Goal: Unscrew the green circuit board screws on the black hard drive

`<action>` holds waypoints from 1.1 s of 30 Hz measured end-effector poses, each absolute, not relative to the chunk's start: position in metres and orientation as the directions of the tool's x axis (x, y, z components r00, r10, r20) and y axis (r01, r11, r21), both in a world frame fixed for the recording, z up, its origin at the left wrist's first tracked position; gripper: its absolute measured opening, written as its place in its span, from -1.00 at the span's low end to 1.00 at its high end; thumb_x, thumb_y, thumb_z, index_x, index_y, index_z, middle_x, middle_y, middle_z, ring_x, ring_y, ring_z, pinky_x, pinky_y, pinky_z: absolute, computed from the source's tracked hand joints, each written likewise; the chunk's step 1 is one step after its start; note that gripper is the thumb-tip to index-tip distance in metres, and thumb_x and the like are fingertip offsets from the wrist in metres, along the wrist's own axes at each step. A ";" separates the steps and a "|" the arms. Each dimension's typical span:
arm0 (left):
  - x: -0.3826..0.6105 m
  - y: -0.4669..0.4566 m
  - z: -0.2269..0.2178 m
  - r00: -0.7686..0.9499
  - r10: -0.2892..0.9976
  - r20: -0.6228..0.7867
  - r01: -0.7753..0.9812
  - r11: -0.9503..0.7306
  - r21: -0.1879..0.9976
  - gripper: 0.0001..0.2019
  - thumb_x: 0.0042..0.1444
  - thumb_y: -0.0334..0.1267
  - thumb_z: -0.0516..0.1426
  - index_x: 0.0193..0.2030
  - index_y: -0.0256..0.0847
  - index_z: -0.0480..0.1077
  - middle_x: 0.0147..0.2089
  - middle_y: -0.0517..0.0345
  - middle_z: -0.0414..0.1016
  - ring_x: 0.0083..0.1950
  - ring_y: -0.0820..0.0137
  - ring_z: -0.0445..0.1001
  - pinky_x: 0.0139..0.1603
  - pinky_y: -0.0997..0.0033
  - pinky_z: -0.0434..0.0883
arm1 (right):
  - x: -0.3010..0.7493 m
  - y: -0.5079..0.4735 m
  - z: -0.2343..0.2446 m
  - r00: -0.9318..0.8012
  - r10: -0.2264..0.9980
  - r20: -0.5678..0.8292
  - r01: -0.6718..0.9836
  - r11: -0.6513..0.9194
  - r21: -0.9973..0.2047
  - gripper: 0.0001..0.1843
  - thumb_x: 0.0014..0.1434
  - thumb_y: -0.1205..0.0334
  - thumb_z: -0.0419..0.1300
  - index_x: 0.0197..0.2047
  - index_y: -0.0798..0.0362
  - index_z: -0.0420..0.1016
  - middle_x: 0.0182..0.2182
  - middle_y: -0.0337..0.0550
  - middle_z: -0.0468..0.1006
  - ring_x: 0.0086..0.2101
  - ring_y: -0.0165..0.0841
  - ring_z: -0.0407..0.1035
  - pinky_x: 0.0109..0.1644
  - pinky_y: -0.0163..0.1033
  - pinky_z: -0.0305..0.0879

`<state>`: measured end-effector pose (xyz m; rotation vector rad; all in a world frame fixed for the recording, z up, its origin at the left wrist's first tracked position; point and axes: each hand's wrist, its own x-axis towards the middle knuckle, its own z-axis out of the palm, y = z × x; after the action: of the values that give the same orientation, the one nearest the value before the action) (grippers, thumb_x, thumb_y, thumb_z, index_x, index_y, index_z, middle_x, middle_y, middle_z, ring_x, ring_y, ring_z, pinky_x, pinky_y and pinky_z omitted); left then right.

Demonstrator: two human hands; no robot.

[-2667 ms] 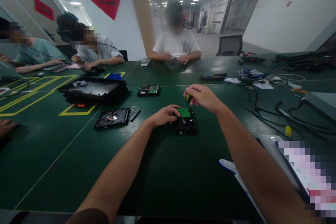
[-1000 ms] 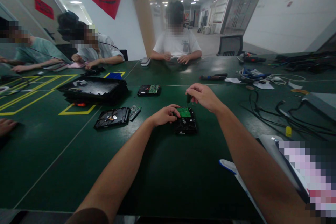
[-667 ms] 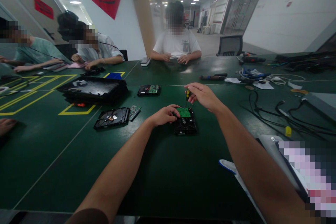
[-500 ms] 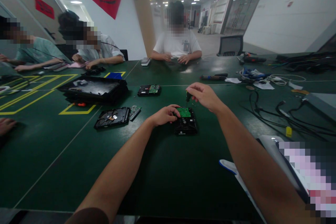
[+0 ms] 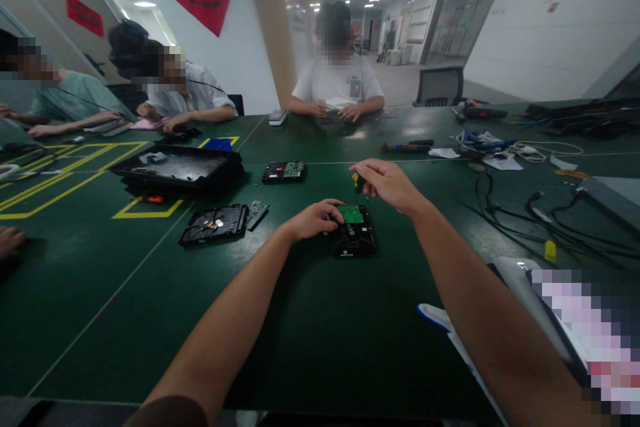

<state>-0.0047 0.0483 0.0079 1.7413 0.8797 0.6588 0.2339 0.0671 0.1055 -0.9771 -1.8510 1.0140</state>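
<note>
A black hard drive (image 5: 354,239) with a green circuit board (image 5: 353,213) facing up lies flat on the table before me. My left hand (image 5: 316,220) grips its left side, fingertips curled over the edge by the board. In my right hand (image 5: 383,181) is a small screwdriver (image 5: 358,183), dark with a yellow mark, held upright between closed fingers. Its shaft points down at the far edge of the board; whether the tip touches a screw is too small to tell. A few tiny screws (image 5: 369,199) lie just beyond the drive.
Left of the drive lie another hard drive (image 5: 213,223) and a loose circuit board (image 5: 257,213). Farther off are a third drive (image 5: 284,171) and stacked black trays (image 5: 177,170). Black cables (image 5: 525,213) spread on the right. A co-worker (image 5: 337,83) sits opposite, others at left.
The screwdriver's handle has turned in my right fingers, so its yellow mark now shows. My left hand and the hard drive have stayed in place.
</note>
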 end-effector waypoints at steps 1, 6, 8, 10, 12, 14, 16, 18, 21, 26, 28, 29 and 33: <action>-0.005 0.048 0.008 0.580 0.814 0.019 0.248 -0.199 0.948 -0.79 0.04 -0.45 0.24 -0.14 -0.28 0.53 0.47 -0.06 0.07 -0.34 0.65 0.41 -0.39 0.52 0.48 | 0.235 0.068 0.105 -0.377 0.881 0.285 0.263 0.397 -0.879 -0.66 0.32 -0.11 0.16 -0.13 -0.03 0.57 -0.36 -0.15 0.55 -0.46 -0.40 0.35 -0.46 -0.25 0.24; -0.005 0.048 0.008 0.580 0.814 0.021 0.248 -0.201 0.948 -0.80 0.06 -0.45 0.24 -0.14 -0.29 0.53 0.48 -0.08 0.06 -0.34 0.65 0.41 -0.39 0.53 0.48 | 0.236 0.069 0.104 -0.331 0.906 0.264 0.299 0.366 -0.881 -0.67 0.29 -0.11 0.21 -0.24 0.00 0.49 -0.39 -0.14 0.56 -0.49 -0.40 0.35 -0.49 -0.25 0.21; -0.005 0.048 0.009 0.582 0.813 0.019 0.251 -0.202 0.947 -0.80 0.06 -0.44 0.25 -0.14 -0.30 0.53 0.47 -0.09 0.06 -0.32 0.64 0.42 -0.38 0.54 0.48 | 0.235 0.068 0.105 -0.350 0.902 0.252 0.280 0.358 -0.891 -0.69 0.32 -0.09 0.17 -0.21 -0.01 0.49 -0.30 -0.11 0.60 -0.52 -0.42 0.35 -0.52 -0.26 0.19; -0.005 0.048 0.009 0.583 0.812 0.019 0.253 -0.204 0.946 -0.80 0.06 -0.45 0.24 -0.14 -0.30 0.53 0.47 -0.09 0.06 -0.31 0.62 0.43 -0.38 0.54 0.48 | 0.234 0.068 0.106 -0.376 0.892 0.251 0.251 0.359 -0.899 -0.68 0.36 -0.09 0.11 -0.17 -0.02 0.50 -0.20 -0.09 0.62 -0.52 -0.44 0.36 -0.53 -0.26 0.21; -0.005 0.048 0.009 0.585 0.811 0.023 0.248 -0.205 0.947 -0.80 0.06 -0.45 0.24 -0.14 -0.29 0.54 0.47 -0.09 0.06 -0.31 0.62 0.43 -0.39 0.53 0.48 | 0.233 0.067 0.106 -0.394 0.886 0.246 0.220 0.351 -0.910 -0.65 0.38 -0.09 0.07 -0.11 -0.02 0.51 -0.13 -0.07 0.61 -0.51 -0.44 0.38 -0.51 -0.25 0.25; -0.005 0.049 0.008 0.589 0.808 0.030 0.236 -0.208 0.949 -0.80 0.05 -0.46 0.24 -0.15 -0.29 0.54 0.47 -0.09 0.06 -0.31 0.62 0.43 -0.39 0.52 0.48 | 0.233 0.067 0.106 -0.405 0.883 0.237 0.195 0.336 -0.921 -0.64 0.40 -0.08 0.05 -0.05 -0.02 0.52 -0.15 -0.05 0.60 -0.48 -0.41 0.41 -0.47 -0.23 0.30; -0.005 0.049 0.008 0.593 0.805 0.038 0.227 -0.213 0.950 -0.80 0.05 -0.46 0.24 -0.15 -0.28 0.54 0.47 -0.08 0.06 -0.32 0.62 0.44 -0.40 0.52 0.48 | 0.233 0.067 0.106 -0.404 0.883 0.237 0.195 0.337 -0.921 -0.64 0.40 -0.08 0.05 -0.02 -0.02 0.52 -0.22 -0.06 0.59 -0.47 -0.39 0.40 -0.46 -0.23 0.29; -0.005 0.049 0.007 0.594 0.804 0.039 0.229 -0.215 0.949 -0.80 0.04 -0.45 0.24 -0.15 -0.29 0.54 0.46 -0.08 0.08 -0.32 0.62 0.43 -0.41 0.53 0.48 | 0.234 0.068 0.105 -0.390 0.884 0.257 0.235 0.365 -0.901 -0.64 0.36 -0.10 0.10 -0.06 -0.02 0.54 -0.31 -0.12 0.57 -0.47 -0.39 0.37 -0.47 -0.25 0.24; -0.005 0.049 0.007 0.585 0.811 0.032 0.240 -0.210 0.948 -0.80 0.04 -0.45 0.25 -0.15 -0.29 0.53 0.46 -0.08 0.09 -0.34 0.64 0.42 -0.41 0.55 0.47 | 0.235 0.070 0.104 -0.341 0.896 0.285 0.294 0.390 -0.873 -0.67 0.29 -0.10 0.20 -0.20 0.00 0.53 -0.37 -0.16 0.55 -0.45 -0.39 0.34 -0.46 -0.26 0.21; -0.005 0.048 0.008 0.586 0.810 0.026 0.238 -0.203 0.950 -0.80 0.05 -0.45 0.25 -0.16 -0.28 0.54 0.47 -0.06 0.07 -0.33 0.64 0.42 -0.40 0.53 0.48 | 0.236 0.072 0.103 -0.306 0.916 0.259 0.276 0.346 -0.897 -0.72 0.32 -0.02 0.15 -0.23 0.00 0.50 -0.24 -0.10 0.62 -0.50 -0.43 0.33 -0.48 -0.24 0.18; -0.005 0.048 0.008 0.587 0.809 0.037 0.226 -0.208 0.952 -0.81 0.04 -0.45 0.25 -0.16 -0.28 0.54 0.47 -0.07 0.07 -0.33 0.64 0.42 -0.40 0.52 0.48 | 0.235 0.072 0.104 -0.343 0.906 0.249 0.252 0.344 -0.905 -0.71 0.35 -0.04 0.11 -0.20 -0.02 0.50 -0.17 -0.09 0.63 -0.52 -0.45 0.33 -0.51 -0.24 0.17; -0.005 0.048 0.008 0.588 0.808 0.041 0.222 -0.210 0.952 -0.81 0.04 -0.45 0.25 -0.16 -0.28 0.54 0.47 -0.07 0.07 -0.34 0.64 0.43 -0.41 0.52 0.48 | 0.234 0.071 0.104 -0.360 0.900 0.247 0.237 0.344 -0.908 -0.69 0.36 -0.05 0.09 -0.17 -0.02 0.51 -0.15 -0.08 0.63 -0.52 -0.45 0.34 -0.51 -0.24 0.18; -0.005 0.049 0.007 0.588 0.808 0.036 0.228 -0.209 0.951 -0.81 0.05 -0.46 0.24 -0.16 -0.29 0.52 0.47 -0.07 0.07 -0.34 0.64 0.42 -0.40 0.53 0.48 | 0.232 0.068 0.105 -0.392 0.887 0.242 0.192 0.337 -0.922 -0.64 0.39 -0.09 0.06 -0.06 -0.04 0.52 -0.23 -0.08 0.60 -0.48 -0.40 0.39 -0.44 -0.22 0.27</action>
<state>-0.0050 0.0495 0.0067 1.7405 0.8571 0.6715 0.2318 0.0682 0.1046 -0.9580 -1.8022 1.0970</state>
